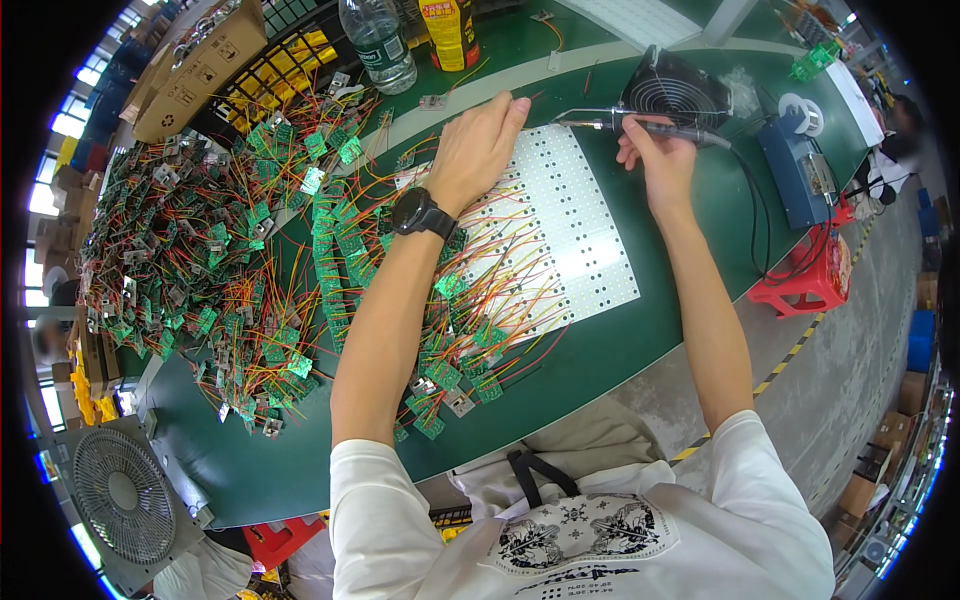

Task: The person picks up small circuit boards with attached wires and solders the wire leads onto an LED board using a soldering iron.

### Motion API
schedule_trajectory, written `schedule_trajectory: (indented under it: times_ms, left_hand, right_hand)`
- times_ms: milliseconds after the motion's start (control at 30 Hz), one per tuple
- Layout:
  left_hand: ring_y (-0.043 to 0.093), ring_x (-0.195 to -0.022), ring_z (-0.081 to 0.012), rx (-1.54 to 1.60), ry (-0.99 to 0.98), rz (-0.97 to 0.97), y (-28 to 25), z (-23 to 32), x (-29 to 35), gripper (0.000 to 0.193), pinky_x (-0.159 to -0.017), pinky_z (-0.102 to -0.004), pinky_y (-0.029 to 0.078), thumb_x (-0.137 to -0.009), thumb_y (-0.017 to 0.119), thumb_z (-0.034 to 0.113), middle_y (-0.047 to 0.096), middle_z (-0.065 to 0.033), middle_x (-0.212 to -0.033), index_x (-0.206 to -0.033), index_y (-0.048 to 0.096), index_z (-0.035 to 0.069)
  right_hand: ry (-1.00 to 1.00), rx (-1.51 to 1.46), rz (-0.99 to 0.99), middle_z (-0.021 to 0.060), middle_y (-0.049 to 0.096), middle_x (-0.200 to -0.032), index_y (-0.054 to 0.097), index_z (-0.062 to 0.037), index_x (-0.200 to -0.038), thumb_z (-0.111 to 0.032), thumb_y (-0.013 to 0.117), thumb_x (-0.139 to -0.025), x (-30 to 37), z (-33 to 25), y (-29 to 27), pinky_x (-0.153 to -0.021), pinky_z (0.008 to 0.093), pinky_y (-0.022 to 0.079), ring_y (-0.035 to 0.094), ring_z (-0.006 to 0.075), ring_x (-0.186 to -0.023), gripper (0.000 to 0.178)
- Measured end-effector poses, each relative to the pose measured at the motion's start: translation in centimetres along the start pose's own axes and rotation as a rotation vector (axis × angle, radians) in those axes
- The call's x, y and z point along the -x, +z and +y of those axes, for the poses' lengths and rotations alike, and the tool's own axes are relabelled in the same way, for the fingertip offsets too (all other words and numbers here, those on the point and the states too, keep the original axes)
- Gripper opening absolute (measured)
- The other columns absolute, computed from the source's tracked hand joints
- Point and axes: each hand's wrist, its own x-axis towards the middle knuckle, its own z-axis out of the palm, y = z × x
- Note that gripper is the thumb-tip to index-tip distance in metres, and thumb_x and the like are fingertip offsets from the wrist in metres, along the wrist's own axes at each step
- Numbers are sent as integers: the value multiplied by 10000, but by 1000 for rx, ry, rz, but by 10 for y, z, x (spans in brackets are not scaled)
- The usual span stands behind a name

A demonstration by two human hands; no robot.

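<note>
White shirt (430,545) foremost, right hand (662,162) grips soldering iron (682,131) (left hand (475,150): can't tell), likely soldering wires (520,265); next needs precise aim.

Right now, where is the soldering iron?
In the head view, the soldering iron is right of centre, held in the right hand below the black fan, above right of the white dotted board.

I can see this is a factory workshop for electric things. On the green table (220,465), a great big pile of little green wired-up circuit boards (180,240) sits on the left, and a soldering iron (595,121) is farther right. On the right, the grey floor (845,360) has a yellow-and-black stripe (790,355), and there are brown boxes (908,392) standing past it.
</note>
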Motion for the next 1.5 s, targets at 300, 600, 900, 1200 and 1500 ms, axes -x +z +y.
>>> schedule_trajectory:
  times_ms: [300,600,900,1200,1500]
  left_hand:
    - [611,-685,-313,94,109,80,4,-6,1,201,-628,-398,464,-884,587,222,645,-112,-794,-877,692,51]
    - [604,-626,-186,46,66,36,4,-12,1,166,-591,-292,477,-792,684,165,661,-80,-806,-875,706,23]
    - [596,-615,-193,12,83,23,6,-16,0,149,-590,-298,479,-779,679,150,655,-90,-792,-832,694,12]
    - [591,-607,-191,8,95,36,8,-18,1,142,-587,-297,478,-774,679,139,650,-89,-776,-826,694,8]
    - [611,-650,-234,31,72,36,7,-18,1,134,-610,-334,486,-758,665,145,648,-92,-770,-813,697,28]
  right_hand:
    - [-13,6,9,89,628,-722,633,51,-971,-79,690,-858,-1,2,-1,-482,225,419,581,125,-556,182]
    - [-13,-11,-40,108,634,-745,624,63,-996,-66,674,-864,1,2,-2,-510,238,443,597,145,-581,191]
    - [23,17,-94,123,641,-760,618,70,-994,-65,674,-862,1,-2,-1,-528,240,457,603,150,-594,196]
    - [24,57,-141,124,636,-785,612,74,-1014,-96,661,-872,2,-1,-2,-564,259,458,604,164,-626,227]
    - [26,40,-136,124,643,-763,616,67,-979,-71,670,-867,1,0,0,-543,246,468,606,151,-606,186]
